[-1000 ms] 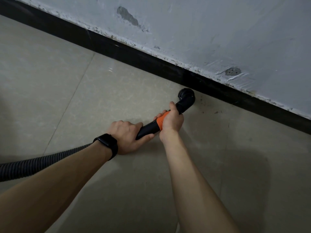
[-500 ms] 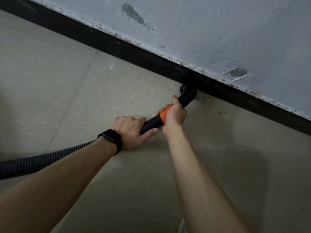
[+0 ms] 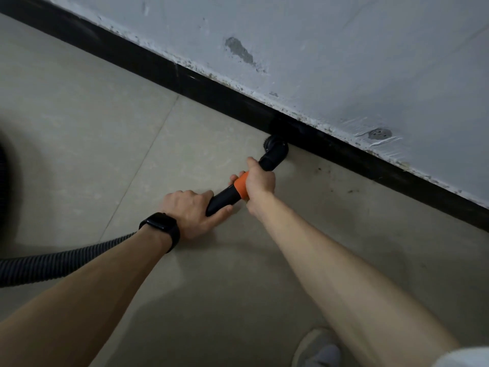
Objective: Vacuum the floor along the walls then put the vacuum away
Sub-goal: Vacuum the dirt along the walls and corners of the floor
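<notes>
A black vacuum wand (image 3: pixel 223 200) with an orange collar (image 3: pixel 241 187) points up and right toward the wall. Its round brush nozzle (image 3: pixel 275 149) sits on the beige tiled floor (image 3: pixel 105 133), right against the black skirting board (image 3: pixel 201 88). My right hand (image 3: pixel 260 181) grips the wand at the orange collar, thumb along the tube. My left hand (image 3: pixel 193 211), with a black watch on the wrist, holds the lower end of the wand. The ribbed grey hose (image 3: pixel 60 260) runs from there off the left edge.
The grey wall (image 3: pixel 344 62) above the skirting is chipped and patched. Dark specks of dirt (image 3: pixel 333 176) lie on the floor to the right of the nozzle. A shoe (image 3: pixel 316 350) shows at the bottom edge. A dark shape (image 3: pixel 4 181) sits at the left edge.
The nozzle has moved from a little off the wall up against the skirting board, with both hands following it. The view has shifted, so the wall patches sit further right.
</notes>
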